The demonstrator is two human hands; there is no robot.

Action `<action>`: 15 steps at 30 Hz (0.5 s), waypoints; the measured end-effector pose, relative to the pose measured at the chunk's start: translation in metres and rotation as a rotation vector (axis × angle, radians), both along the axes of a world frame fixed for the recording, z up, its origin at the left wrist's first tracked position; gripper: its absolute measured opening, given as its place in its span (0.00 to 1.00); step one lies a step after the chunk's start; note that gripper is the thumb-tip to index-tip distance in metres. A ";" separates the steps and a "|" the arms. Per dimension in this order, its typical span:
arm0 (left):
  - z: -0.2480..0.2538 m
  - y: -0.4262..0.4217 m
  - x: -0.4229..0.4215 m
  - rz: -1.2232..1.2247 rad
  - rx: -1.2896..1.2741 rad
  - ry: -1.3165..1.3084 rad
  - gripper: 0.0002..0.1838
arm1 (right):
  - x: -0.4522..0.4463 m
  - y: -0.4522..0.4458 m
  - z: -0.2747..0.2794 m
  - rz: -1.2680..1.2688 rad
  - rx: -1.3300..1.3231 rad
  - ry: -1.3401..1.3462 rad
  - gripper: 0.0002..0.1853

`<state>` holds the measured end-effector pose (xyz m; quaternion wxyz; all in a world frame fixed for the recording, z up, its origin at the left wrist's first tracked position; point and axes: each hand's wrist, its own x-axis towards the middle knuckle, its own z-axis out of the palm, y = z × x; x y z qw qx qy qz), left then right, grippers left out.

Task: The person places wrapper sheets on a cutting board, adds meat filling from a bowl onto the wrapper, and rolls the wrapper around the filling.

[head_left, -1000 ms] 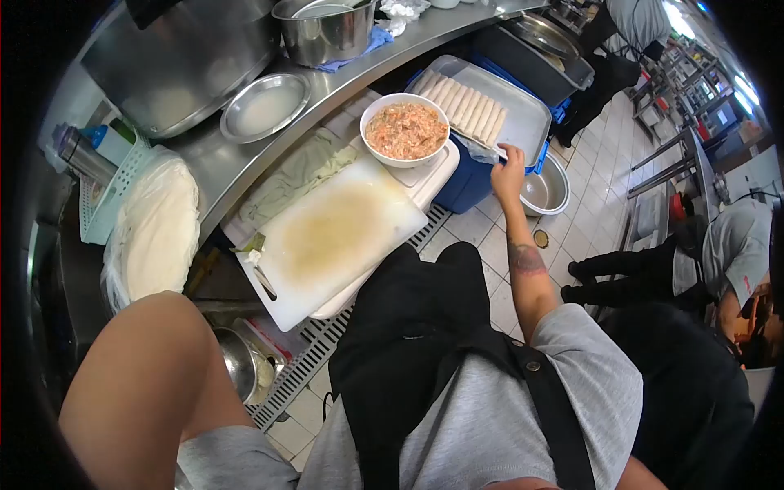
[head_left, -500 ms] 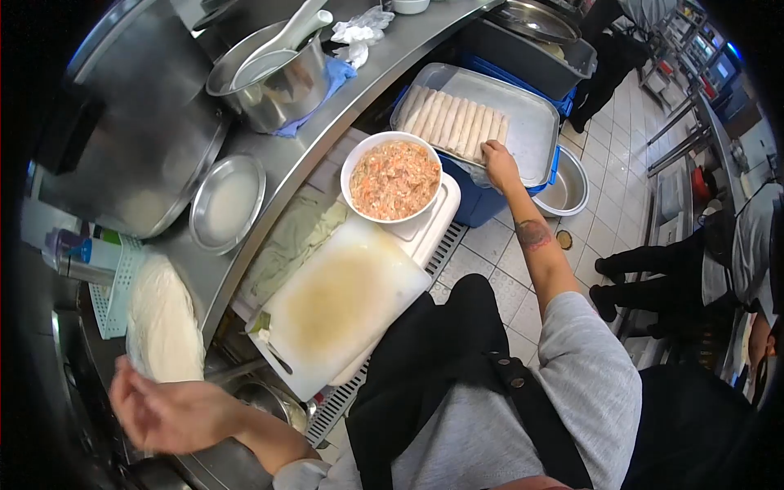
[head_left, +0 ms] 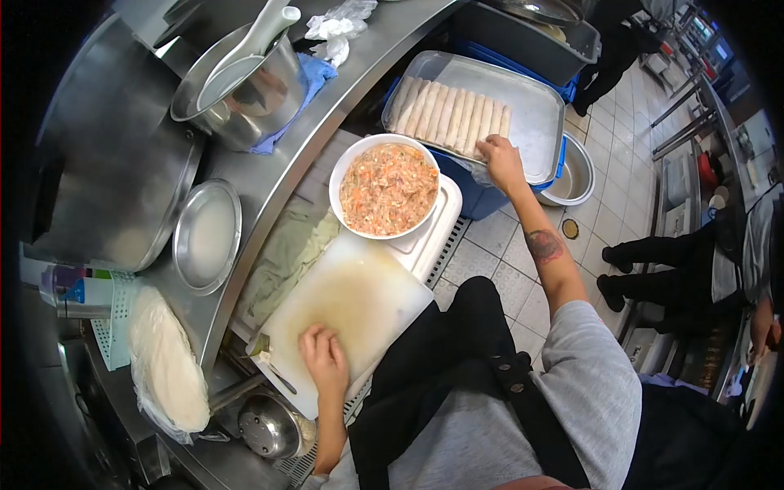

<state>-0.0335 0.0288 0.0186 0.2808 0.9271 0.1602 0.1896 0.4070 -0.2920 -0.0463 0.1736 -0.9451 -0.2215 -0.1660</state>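
Observation:
My right hand (head_left: pixel 502 163) reaches to the near edge of a metal tray (head_left: pixel 535 122), its fingers closed at the end of an uncooked spring roll (head_left: pixel 492 122). More pale rolls (head_left: pixel 445 113) lie side by side in that tray. My left hand (head_left: pixel 324 359) is over the white cutting board (head_left: pixel 367 286), fingers slightly bent and a little apart, with nothing visible in it. A white bowl (head_left: pixel 388 188) of orange-flecked filling stands at the board's far end. Left of the board, a pale stack of dough sheets (head_left: pixel 167 359) sits partly in clear plastic.
A shallow metal bowl (head_left: pixel 207 237) and a steel pot (head_left: pixel 245 98) with white-handled tools stand on the steel counter. A green cloth (head_left: pixel 286 253) lies beyond the board. A metal basin (head_left: pixel 572 171) is on the tiled floor. Other people stand to the right and far back.
My left hand has moved right from beside the dough stack to over the cutting board. My right hand stays at the tray's near edge. The view has shifted slightly.

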 end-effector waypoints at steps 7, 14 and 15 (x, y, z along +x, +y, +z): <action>-0.007 -0.005 0.001 -0.023 0.150 0.002 0.09 | 0.034 0.033 0.005 0.081 0.033 -0.012 0.14; -0.004 -0.007 0.004 -0.004 0.150 0.009 0.09 | 0.039 0.059 -0.022 0.182 0.001 -0.137 0.17; -0.004 -0.008 0.004 -0.001 0.148 0.016 0.09 | 0.038 0.059 -0.024 0.179 0.006 -0.159 0.16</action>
